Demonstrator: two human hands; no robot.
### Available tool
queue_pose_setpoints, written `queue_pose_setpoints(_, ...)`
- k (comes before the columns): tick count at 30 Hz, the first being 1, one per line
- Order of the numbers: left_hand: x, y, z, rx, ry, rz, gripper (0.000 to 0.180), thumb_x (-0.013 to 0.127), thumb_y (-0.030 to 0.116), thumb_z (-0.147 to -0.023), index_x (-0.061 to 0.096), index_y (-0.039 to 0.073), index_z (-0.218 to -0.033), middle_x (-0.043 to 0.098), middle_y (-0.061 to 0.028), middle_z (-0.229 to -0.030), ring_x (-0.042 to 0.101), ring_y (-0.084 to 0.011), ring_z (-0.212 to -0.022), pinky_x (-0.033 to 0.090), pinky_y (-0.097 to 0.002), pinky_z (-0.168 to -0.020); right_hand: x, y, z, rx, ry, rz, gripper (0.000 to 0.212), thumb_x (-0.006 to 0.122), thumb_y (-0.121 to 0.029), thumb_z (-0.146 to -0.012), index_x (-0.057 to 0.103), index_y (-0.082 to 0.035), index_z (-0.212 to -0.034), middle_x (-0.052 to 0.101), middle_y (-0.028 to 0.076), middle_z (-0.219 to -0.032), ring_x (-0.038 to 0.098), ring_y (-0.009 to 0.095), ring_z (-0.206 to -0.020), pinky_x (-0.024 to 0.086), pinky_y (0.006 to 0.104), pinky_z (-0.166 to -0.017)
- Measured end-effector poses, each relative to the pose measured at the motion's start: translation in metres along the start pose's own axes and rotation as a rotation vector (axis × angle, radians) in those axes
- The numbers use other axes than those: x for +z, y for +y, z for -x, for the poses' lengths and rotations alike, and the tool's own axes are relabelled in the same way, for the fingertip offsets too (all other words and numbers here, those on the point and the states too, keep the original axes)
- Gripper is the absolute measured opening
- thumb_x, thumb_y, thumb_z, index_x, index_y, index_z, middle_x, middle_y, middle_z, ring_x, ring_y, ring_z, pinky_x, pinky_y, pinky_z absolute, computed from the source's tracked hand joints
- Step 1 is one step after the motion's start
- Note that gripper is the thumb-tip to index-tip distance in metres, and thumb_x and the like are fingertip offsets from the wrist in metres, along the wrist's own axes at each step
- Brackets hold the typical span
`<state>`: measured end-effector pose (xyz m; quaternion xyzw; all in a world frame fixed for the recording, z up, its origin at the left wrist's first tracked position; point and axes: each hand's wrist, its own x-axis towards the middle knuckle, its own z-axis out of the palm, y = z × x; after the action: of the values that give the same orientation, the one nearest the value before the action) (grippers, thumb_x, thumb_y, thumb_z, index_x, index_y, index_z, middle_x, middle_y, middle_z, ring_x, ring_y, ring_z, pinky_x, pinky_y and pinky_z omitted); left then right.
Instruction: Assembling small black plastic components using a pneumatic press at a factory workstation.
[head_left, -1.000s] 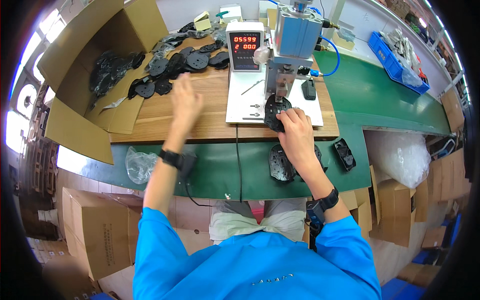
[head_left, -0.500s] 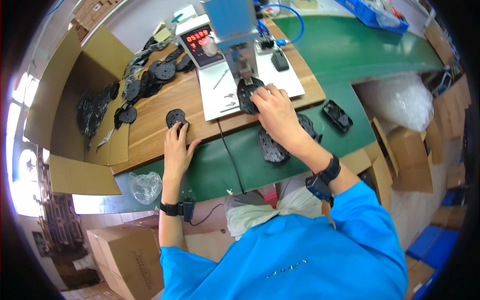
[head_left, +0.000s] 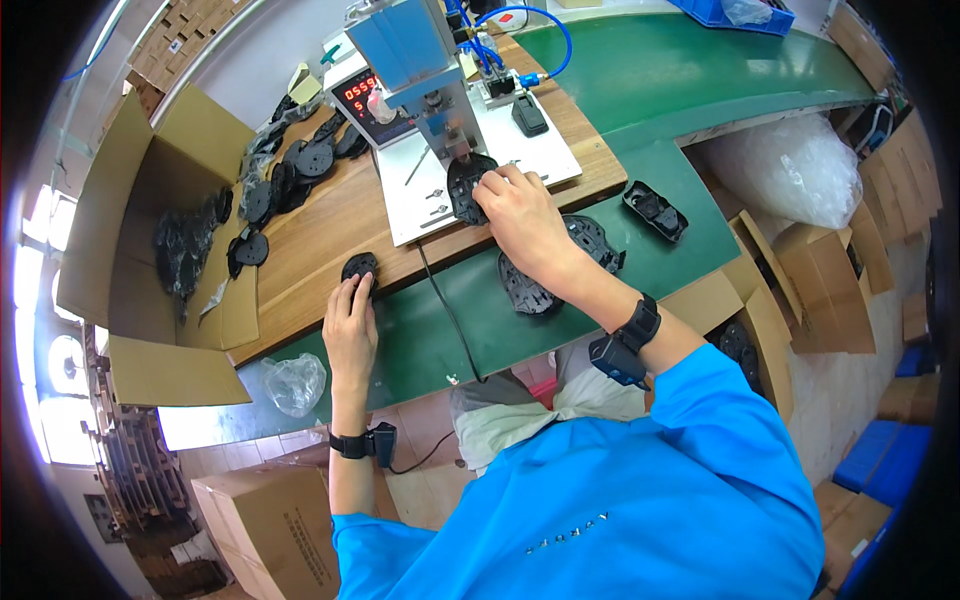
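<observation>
My right hand grips a flat black plastic housing part by its right edge. That part sits on the white base plate under the head of a bench press. On the wooden board's front edge, my left hand has its fingertips on a smaller rounded black plastic part, the thumb drawn in beside them. Beneath my right forearm, more black housing parts lie on the green table, partly hidden. Right of them is an oblong black shell.
A control box with a red display stands beside the press. Round black parts and dark plastic film lie along the board's left side, by an open carton. A clear plastic bag lies at the table's front edge. A black cable hangs down.
My left thumb has closed in toward the fingers on the small black part. My right hand keeps its hold at the press. The whole view has shifted slightly.
</observation>
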<state>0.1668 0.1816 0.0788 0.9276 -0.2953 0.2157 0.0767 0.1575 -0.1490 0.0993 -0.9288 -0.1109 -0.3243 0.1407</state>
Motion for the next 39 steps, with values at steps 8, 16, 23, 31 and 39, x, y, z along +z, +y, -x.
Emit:
queue_pose_setpoints(8,0.001,0.009,-0.010,-0.042,0.066,0.191,0.048,0.066,-0.003,-0.093,0.066,0.006,-0.140,0.067,-0.0166,-0.141,0.064,-0.0353,-0.131,0.055,-0.0452,-0.106,0.002,0.002,-0.003,0.000,0.007,0.009,0.022,0.072,0.003,-0.074,0.069,-0.005,-0.095,0.064,0.008,-0.103,0.063,0.029,-0.104,0.049,0.0391,-0.085)
queue_pose_setpoints(16,-0.004,0.085,-0.069,0.294,0.215,0.217,0.058,0.073,-0.006,-0.081,0.070,0.008,-0.137,0.070,-0.0128,-0.137,0.068,-0.0330,-0.126,0.059,-0.0419,-0.102,-0.035,0.023,-0.005,0.098,0.097,-0.253,0.028,0.072,0.000,-0.077,0.067,-0.004,-0.105,0.067,0.014,-0.107,0.063,0.039,-0.107,0.055,0.0497,-0.092)
queue_pose_setpoints(23,0.028,0.121,-0.113,0.355,0.202,0.126,0.053,0.067,-0.002,-0.086,0.070,0.012,-0.137,0.068,-0.0149,-0.137,0.065,-0.0335,-0.130,0.051,-0.0497,-0.115,-0.061,0.014,0.088,0.257,0.080,-0.267,0.043,0.067,0.005,-0.077,0.065,0.002,-0.119,0.062,0.021,-0.125,0.058,0.043,-0.124,0.049,0.0501,-0.107)
queue_pose_setpoints(31,0.049,0.140,-0.121,0.326,0.156,0.124,0.054,0.060,-0.004,-0.086,0.068,0.010,-0.138,0.065,-0.0183,-0.139,0.061,-0.0367,-0.132,0.050,-0.0479,-0.115,-0.058,0.006,0.131,0.263,-0.051,-0.280,0.053,0.068,-0.003,-0.076,0.063,0.004,-0.129,0.058,0.022,-0.135,0.052,0.044,-0.134,0.046,0.0519,-0.113)
queue_pose_setpoints(39,0.053,0.136,-0.115,0.265,0.178,0.154,0.053,0.062,-0.005,-0.085,0.067,0.008,-0.137,0.064,-0.0190,-0.141,0.059,-0.0387,-0.134,0.050,-0.0494,-0.116,-0.068,0.008,0.118,0.130,-0.129,-0.250,0.055,0.070,-0.010,-0.077,0.064,0.000,-0.130,0.060,0.018,-0.136,0.048,0.040,-0.140,0.038,0.0570,-0.119)
